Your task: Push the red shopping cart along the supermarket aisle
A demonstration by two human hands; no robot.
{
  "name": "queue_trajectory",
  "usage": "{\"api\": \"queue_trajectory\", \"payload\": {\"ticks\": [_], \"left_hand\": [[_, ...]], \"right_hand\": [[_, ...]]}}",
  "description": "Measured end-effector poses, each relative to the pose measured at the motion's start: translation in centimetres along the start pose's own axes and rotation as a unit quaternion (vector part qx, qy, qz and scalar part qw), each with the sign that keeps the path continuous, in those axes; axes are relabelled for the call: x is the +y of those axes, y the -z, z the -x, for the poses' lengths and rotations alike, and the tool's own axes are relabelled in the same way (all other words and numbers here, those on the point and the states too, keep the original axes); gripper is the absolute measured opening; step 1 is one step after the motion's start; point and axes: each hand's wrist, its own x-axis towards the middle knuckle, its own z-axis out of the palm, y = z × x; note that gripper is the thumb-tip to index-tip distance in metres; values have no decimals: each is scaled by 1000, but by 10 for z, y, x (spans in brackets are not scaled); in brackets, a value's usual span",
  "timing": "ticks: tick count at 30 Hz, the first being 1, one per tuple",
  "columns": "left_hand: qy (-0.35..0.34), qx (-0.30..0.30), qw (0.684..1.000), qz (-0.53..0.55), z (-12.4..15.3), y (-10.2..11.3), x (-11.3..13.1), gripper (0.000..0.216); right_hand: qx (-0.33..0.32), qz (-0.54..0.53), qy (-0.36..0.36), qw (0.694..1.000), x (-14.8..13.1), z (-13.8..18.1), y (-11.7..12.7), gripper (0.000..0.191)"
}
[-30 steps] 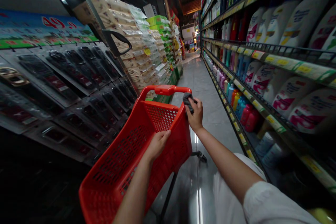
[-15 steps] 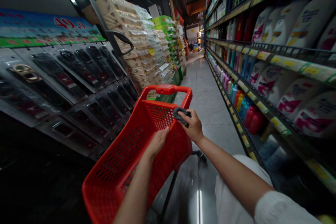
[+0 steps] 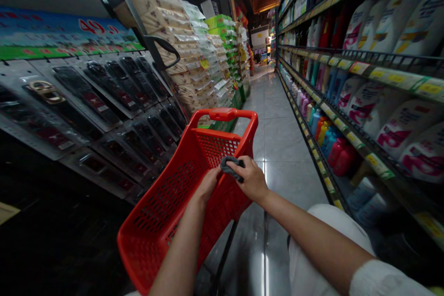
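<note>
A red plastic shopping cart [image 3: 224,210] with a latticed basket stands before me, tilted in the view, its handle at the far end. My right hand [image 3: 254,180] is closed on a dark grey cloth [image 3: 229,166], pressing it against the basket's right-hand rim. On that same rim, just left of the cloth, my left hand [image 3: 207,186] grips the cart; some of its fingers are hidden. Hand and cloth almost touch. Inside the basket no goods are visible.
Shelves of shampoo bottles [image 3: 398,132] line the right side. To the left hang packaged belts [image 3: 79,92] under a price banner [image 3: 69,32], with stacked tissue packs [image 3: 169,32] beyond. A tiled aisle floor [image 3: 280,136] runs ahead.
My right hand has slid the cloth along the rim, away from the handle and closer to my left hand. The left hand keeps nearly the same place on the rim.
</note>
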Motion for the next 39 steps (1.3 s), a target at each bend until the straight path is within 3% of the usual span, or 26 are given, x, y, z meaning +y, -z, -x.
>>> {"api": "queue_trajectory", "payload": {"ticks": [2, 5, 8, 10, 14, 17, 23, 25, 31, 37, 39], "left_hand": [[20, -12, 999, 27, 0, -1, 0, 50], [43, -18, 998, 33, 3, -2, 1, 50], [40, -10, 999, 10, 7, -6, 5, 51], [44, -19, 999, 20, 9, -10, 9, 51], [30, -36, 998, 49, 10, -16, 11, 48], [36, -40, 997, 54, 7, -15, 9, 48], [29, -15, 999, 40, 2, -9, 4, 48], [27, -15, 999, 40, 1, -8, 4, 47], [28, 7, 999, 19, 1, -6, 4, 49], [30, 7, 999, 21, -1, -6, 6, 49], [28, 13, 999, 20, -2, -5, 6, 49]], "right_hand": [[22, -16, -17, 999, 5, -2, 1, 55], [117, -48, -84, 988, 35, -18, 3, 44], [243, -85, -165, 952, 71, -39, 4, 36], [285, -97, -182, 936, 86, -50, 2, 39], [281, -101, -136, 945, 87, -57, -8, 46], [269, -103, -125, 949, 75, -40, -24, 48], [237, -137, -256, 927, 53, 10, -65, 47], [246, -141, -263, 922, 48, 3, -66, 47], [253, -165, -168, 938, 60, -48, -43, 45], [282, -202, -362, 865, 76, -17, -87, 35], [263, -210, -333, 881, 84, -20, -90, 35]]}}
